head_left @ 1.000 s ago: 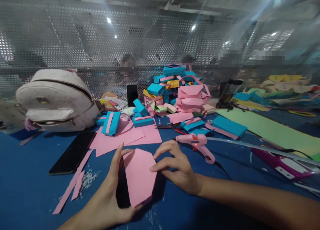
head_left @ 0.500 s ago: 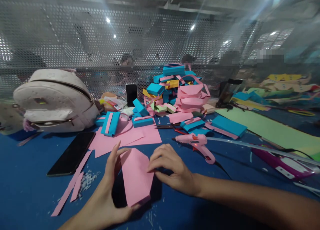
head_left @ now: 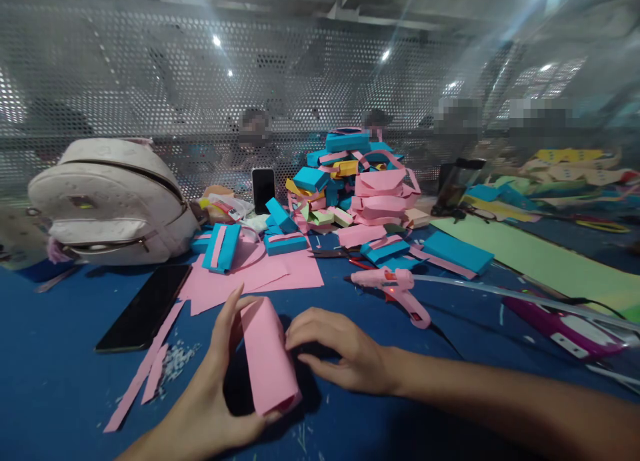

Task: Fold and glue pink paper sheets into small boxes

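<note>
My left hand grips a small folded pink paper box by its two ends, thumb at the near end and fingers at the far one. The box is tilted above the blue table. My right hand rests its curled fingertips against the box's right side, with the thumb apart and nothing held in it. That side of the paper is bent over, and its lower edge is partly hidden. Just beyond my right hand lies a pink hot glue gun, nozzle to the left, with a small lit light.
Behind stands a pile of blue and pink paper boxes. Pink sheets, scissors, a black phone and pink strips lie around. A white backpack is left; green card and a purple-white device are right.
The box's right-hand flap, spread out before, is now folded down over its side. My right hand has moved slightly down and left with it. My left hand keeps its hold.
</note>
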Motion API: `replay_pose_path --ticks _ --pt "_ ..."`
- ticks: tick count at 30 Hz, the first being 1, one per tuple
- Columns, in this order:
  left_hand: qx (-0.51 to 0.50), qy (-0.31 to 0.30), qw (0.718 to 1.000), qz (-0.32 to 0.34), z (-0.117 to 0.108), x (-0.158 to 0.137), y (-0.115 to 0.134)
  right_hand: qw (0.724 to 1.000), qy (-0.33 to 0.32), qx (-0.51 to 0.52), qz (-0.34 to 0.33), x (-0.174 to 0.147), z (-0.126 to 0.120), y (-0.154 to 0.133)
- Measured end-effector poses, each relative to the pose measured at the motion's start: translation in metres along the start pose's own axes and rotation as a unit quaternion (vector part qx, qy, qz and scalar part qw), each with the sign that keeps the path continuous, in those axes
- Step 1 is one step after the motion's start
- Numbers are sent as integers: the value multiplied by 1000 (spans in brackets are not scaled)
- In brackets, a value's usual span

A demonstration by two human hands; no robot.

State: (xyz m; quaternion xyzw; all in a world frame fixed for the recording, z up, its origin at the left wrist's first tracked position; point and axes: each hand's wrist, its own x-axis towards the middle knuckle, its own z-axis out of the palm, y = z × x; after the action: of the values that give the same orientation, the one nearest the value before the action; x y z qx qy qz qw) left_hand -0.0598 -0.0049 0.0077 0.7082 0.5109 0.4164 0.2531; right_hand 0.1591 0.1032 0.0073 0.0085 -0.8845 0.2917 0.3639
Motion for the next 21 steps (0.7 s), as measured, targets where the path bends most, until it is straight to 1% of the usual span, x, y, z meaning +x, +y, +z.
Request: replay_pose_path --ticks 9,12,15,17,19,21 --pt "3 -4 1000 -4 0 2 3 1000 -23 -9 -11 0 -1 0" --pt "20 -11 1000 -5 0 2 3 999 -7 -39 -4 1 -1 -2" --pt "31 -19 999 -4 0 3 4 997 20 -75 21 0 -2 -4" --pt "34 -31 999 1 -2 4 4 996 29 -84 33 -2 -2 -4" --pt "29 -54 998 5 -5 5 5 996 24 -76 36 -2 -3 -3" --pt "-4 -86 996 -7 -8 5 5 998 16 -56 30 -2 -3 -2"
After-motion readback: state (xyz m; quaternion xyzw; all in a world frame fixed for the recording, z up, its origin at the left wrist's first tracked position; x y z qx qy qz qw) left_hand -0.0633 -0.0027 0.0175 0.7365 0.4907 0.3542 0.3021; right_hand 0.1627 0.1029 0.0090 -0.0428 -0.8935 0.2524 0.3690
